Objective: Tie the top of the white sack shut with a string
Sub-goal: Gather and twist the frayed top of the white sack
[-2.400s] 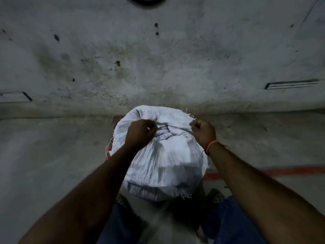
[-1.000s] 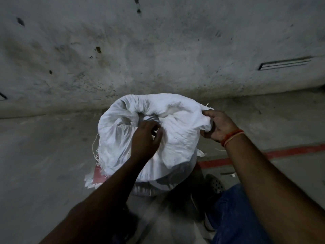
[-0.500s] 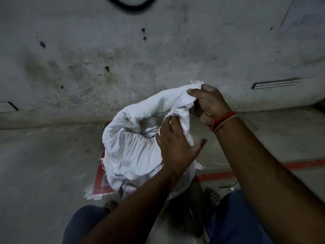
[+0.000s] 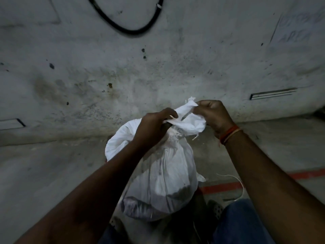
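Head view. Sack: white woven plastic, creased, bulging and rounded below, frayed threads at the rim; stands on the floor between the person's knees, its top gathered into a narrow twisted neck. Left hand: fist clenched round the neck from the left. Right hand: fingers curled, grasping the raised rim end of the cloth; red and orange threads at the wrist. String: thin, pale, curving loose by the right forearm. Floor: grey concrete, red painted line. Wall: rough, stained plaster; black cable loop. Change: half a second ago the mouth gaped open and the left hand lay flat on the cloth; now the top is bunched shut.
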{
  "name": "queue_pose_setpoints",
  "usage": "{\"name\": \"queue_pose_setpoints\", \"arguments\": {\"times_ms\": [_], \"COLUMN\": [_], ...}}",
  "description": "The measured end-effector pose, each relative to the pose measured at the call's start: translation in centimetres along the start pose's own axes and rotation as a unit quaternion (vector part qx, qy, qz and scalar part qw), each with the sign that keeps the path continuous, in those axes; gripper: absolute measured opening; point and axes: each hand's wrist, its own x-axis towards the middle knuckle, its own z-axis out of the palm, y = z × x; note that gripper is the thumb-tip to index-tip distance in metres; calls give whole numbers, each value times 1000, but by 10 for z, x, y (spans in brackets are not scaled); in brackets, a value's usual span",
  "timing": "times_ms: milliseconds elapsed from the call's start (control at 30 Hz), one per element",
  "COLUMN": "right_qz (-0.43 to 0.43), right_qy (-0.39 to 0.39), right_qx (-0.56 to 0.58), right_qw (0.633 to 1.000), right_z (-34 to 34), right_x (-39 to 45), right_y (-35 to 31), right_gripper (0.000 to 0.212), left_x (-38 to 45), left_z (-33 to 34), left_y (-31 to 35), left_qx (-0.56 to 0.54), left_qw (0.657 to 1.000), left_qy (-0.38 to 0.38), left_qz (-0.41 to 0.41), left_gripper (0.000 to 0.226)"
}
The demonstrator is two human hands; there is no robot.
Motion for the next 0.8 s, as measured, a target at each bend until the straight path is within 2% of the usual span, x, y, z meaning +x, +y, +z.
{"name": "queue_pose_setpoints", "arguments": {"times_ms": [67,167,233,267,333,367,433,500,567,600,667,800], "right_qz": [-3,-15,-32,-54,-127,-163,-206,-214,-204,-196,-186,-164], "right_qy": [-54,-163,-245,-262,-232,-205,-182,-172,-152,-136,-112,-158], "right_qx": [18,36,-22,-99,-288,-346,-369,-335,-285,-265,-242,-201], "right_qw": [998,986,969,958,920,901,888,901,924,934,946,953], "right_z": [4,6,5,4,6,7,9,6,3,2,4,7], "right_x": [-1,-6,-10,-12,-15,-16,-17,-15,-12,-10,-7,-9], "right_y": [-7,-15,-17,-17,-15,-14,-12,-12,-14,-15,-18,-22], "right_gripper": [12,22,35,47,61,57,45,35,21,16,12,20], "left_x": [10,19,23,24,25,27,30,31,23,15,-2,-9], "left_z": [-4,-3,-1,-1,0,0,-1,-4,-3,0,12,26], "left_y": [5,11,12,12,12,11,10,8,7,8,14,24], "left_qx": [-29,-35,-45,-55,-75,-80,-59,-7,67,107,175,223], "left_qw": [999,999,997,994,988,984,978,970,959,961,970,970], "left_qy": [-6,-28,-63,-82,-125,-150,-196,-244,-274,-253,-157,23], "left_qz": [13,-3,-25,-38,-51,-54,-50,-7,20,0,-58,-98], "left_gripper": [30,56,69,68,56,47,36,52,91,109,117,74]}}
